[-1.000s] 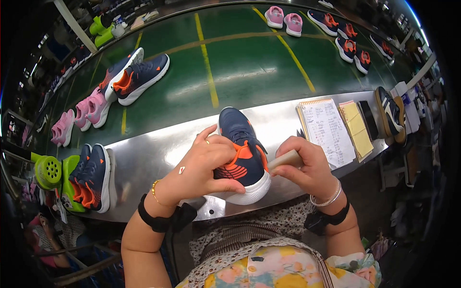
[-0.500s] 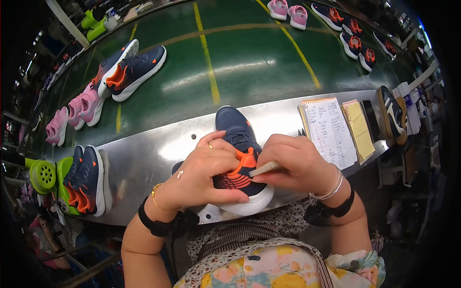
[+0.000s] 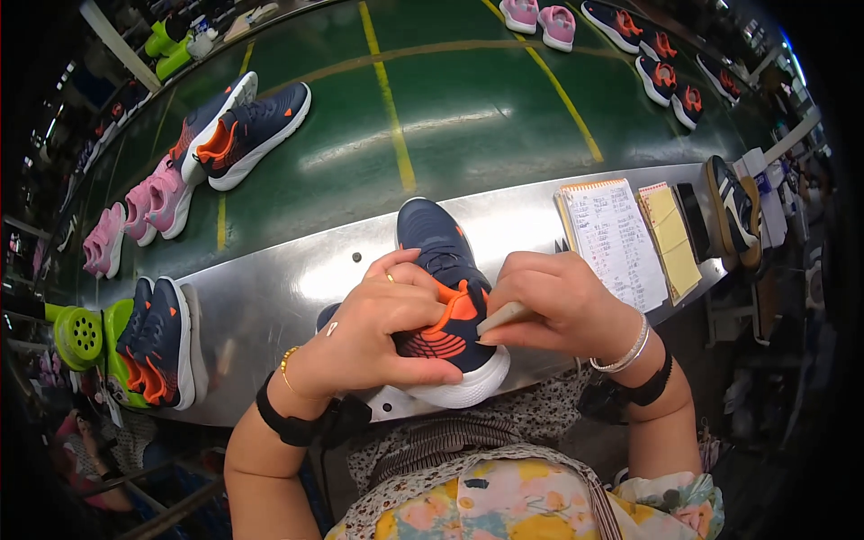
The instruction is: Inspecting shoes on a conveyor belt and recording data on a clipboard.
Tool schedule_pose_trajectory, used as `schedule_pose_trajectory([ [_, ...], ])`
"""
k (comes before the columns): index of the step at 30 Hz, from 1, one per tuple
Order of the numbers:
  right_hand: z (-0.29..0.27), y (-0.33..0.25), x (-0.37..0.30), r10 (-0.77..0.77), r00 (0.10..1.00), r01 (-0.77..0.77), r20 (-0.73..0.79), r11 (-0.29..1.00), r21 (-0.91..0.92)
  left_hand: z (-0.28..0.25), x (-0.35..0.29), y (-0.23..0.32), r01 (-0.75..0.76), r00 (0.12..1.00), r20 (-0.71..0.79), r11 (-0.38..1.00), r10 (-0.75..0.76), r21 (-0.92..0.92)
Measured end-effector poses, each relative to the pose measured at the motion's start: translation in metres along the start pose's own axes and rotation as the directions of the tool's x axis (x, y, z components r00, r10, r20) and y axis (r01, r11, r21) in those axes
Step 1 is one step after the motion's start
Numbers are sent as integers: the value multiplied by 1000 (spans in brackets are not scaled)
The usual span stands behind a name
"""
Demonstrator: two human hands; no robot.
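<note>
A navy sneaker (image 3: 428,229) with an orange lining and white sole sits on the metal ledge, toe pointing away from me. My left hand (image 3: 382,326) is closed on it, fingers in the collar and thumb along the heel side. Pinched in my right hand (image 3: 560,301) is a small pale beige block (image 3: 504,317), its end against or close to the right side of the heel; my fingers partly cover it. A second dark shoe (image 3: 328,315) lies mostly hidden behind my left wrist.
Beyond the metal ledge (image 3: 261,279) runs a green belt (image 3: 468,99) bearing navy sneakers (image 3: 256,135) and pink sneakers (image 3: 166,198). At left, another navy pair (image 3: 164,337) stands beside a green device (image 3: 79,335). A notebook (image 3: 612,238), a yellow pad (image 3: 670,234) and dark shoes (image 3: 733,211) are at right.
My right hand and the pale block have shifted slightly right, off the back of the heel toward its right side. The left hand keeps its hold on the sneaker.
</note>
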State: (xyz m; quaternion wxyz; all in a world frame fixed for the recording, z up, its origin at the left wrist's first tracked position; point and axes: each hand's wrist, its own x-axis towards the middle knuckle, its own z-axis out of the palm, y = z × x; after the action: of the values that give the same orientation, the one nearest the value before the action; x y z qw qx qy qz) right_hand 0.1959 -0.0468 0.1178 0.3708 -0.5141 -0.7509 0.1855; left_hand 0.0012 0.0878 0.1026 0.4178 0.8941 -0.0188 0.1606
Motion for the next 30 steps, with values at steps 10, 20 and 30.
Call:
schedule_pose_trajectory([
  [10,-2,1,-10,109,992,-118,-68,980,-157,-2,-12,5,27,1000,4,997,-27,67],
  [20,-9,58,-112,238,878,-475,-416,546,-690,-30,-61,53,171,985,-51,889,-165,426],
  [30,34,-25,-27,98,987,-127,-124,960,-251,15,-91,20,18,1000,-1,704,-25,710],
])
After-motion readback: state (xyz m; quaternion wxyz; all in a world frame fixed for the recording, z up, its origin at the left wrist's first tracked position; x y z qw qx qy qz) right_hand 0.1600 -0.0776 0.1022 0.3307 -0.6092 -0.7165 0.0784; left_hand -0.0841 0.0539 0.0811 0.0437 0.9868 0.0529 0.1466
